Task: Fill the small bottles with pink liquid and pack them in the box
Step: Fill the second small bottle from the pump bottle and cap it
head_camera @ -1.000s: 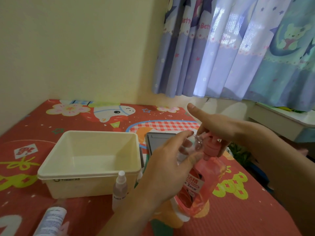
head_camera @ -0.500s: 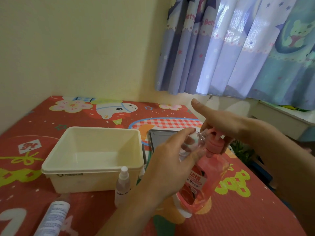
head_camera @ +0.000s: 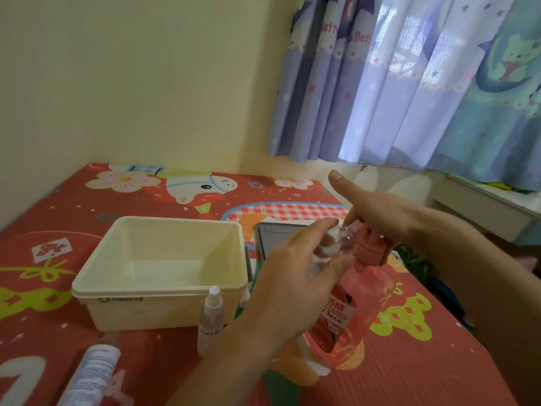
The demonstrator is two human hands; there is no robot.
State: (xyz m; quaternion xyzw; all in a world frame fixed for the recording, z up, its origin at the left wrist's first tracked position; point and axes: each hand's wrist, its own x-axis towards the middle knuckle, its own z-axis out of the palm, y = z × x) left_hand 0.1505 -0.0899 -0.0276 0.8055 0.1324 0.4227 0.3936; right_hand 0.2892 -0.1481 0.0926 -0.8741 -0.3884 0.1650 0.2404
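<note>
The small clear bottle (head_camera: 336,244) is up in the air, right beside the pink pump top of the big pink bottle (head_camera: 348,315). The left hand (head_camera: 292,291) holds it. The fingers (head_camera: 317,230) and thumb are curled round its sides, so they are clamped on the little bottle. Its open mouth points at the pump spout.

The little bottle looks very light and made of thin plastic. It is smooth, so I think it could slip or get squashed if it is squeezed hard. A gentle hold round the middle seems best, keeping the mouth free under the spout.

The big pink bottle leans a bit, with its bottom on the red surface (head_camera: 439,376). It is full of liquid, so I think it is heavy. Soap on the outside would make it slippery.

The right hand (head_camera: 380,218) is on top of the pump, with the thumb sticking out to the side. Its other fingers bend down round the pump head, as if to press it.

The cream box (head_camera: 96,276) sits well to the left of the big pink bottle. A small spray bottle (head_camera: 211,320) stands between the box and the big pink bottle.
</note>
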